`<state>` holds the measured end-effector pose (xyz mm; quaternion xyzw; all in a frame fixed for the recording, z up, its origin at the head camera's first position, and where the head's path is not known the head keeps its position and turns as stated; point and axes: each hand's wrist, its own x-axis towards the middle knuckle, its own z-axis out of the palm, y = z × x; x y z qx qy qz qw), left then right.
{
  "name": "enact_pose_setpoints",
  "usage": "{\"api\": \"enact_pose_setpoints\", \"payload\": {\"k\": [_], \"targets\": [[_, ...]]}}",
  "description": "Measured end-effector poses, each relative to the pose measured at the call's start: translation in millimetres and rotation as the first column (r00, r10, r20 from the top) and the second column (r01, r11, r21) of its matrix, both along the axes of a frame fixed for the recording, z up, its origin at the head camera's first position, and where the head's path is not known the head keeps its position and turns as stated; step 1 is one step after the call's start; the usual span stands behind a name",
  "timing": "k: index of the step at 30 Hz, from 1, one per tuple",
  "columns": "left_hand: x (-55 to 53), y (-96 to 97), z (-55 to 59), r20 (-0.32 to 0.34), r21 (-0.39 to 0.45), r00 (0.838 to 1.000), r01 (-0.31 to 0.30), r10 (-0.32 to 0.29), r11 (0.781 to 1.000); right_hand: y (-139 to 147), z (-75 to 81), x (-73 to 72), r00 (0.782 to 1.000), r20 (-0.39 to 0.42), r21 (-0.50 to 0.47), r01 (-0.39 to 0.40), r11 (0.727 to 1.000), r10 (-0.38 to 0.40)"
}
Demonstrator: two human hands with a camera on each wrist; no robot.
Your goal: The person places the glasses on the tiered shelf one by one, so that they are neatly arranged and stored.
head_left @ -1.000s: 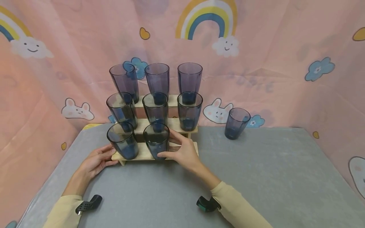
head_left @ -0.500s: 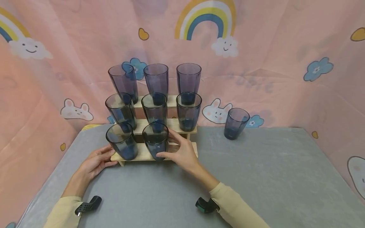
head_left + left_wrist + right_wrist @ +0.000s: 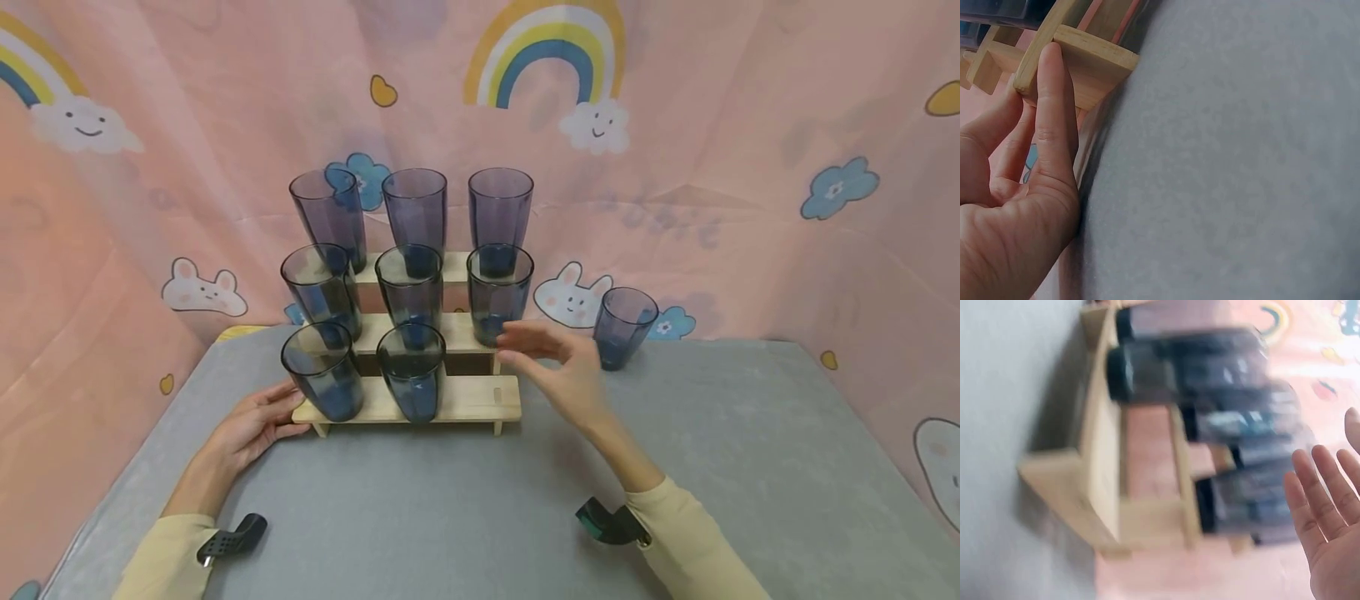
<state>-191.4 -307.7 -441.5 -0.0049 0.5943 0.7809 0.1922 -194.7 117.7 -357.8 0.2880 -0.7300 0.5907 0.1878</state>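
A three-step wooden rack [image 3: 468,400] stands at the back of the grey table and carries several dark blue glasses. Its front step holds two, one at the left [image 3: 324,371] and one in the middle [image 3: 411,371], and the step's right end is bare. A lone glass [image 3: 625,325] stands on the table to the right of the rack. My left hand [image 3: 258,421] rests straight fingers against the front step's left corner [image 3: 1085,62]. Between the rack and the lone glass my right hand [image 3: 558,371] hovers open and holds nothing. The right wrist view shows its spread fingers [image 3: 1329,512] beside the blurred rack [image 3: 1100,481].
A pink cartoon backdrop [image 3: 750,167] closes in the table [image 3: 675,467] on three sides. Black camera mounts sit at my left wrist [image 3: 232,537] and right wrist [image 3: 607,523]. Bare grey cloth lies in front of the rack and to its right.
My right hand has let go of the front middle glass and moved right and up, towards the lone glass. That glass stays on the front step. My left hand has not moved.
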Motion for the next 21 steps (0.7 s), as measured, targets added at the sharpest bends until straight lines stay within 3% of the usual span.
{"api": "enact_pose_setpoints", "payload": {"k": [3,8,12,17,21], "targets": [[0.0,1.2,1.5,0.004,-0.004,1.0,0.0,0.0,1.0,24.9,9.3,-4.4,0.993,-0.041,0.004,0.107,0.994,-0.107],[0.2,2.0,2.5,0.011,-0.013,1.0,-0.004,0.004,1.0,61.4,21.3,-13.2,0.967,-0.037,0.027,0.255,0.967,-0.254],[0.3,1.8,1.8,0.01,-0.009,1.0,-0.003,0.003,1.0,81.3,26.8,-17.5,0.933,-0.016,0.057,0.36,0.931,-0.36],[0.1,1.7,1.2,0.003,-0.008,1.0,0.001,-0.001,1.0,112.5,2.6,-40.8,0.884,0.076,0.164,0.446,0.88,-0.462],[-0.3,1.3,0.7,0.001,-0.02,1.0,0.0,0.0,1.0,128.9,-16.6,-51.3,0.858,0.233,0.265,0.397,0.879,-0.458]]}}
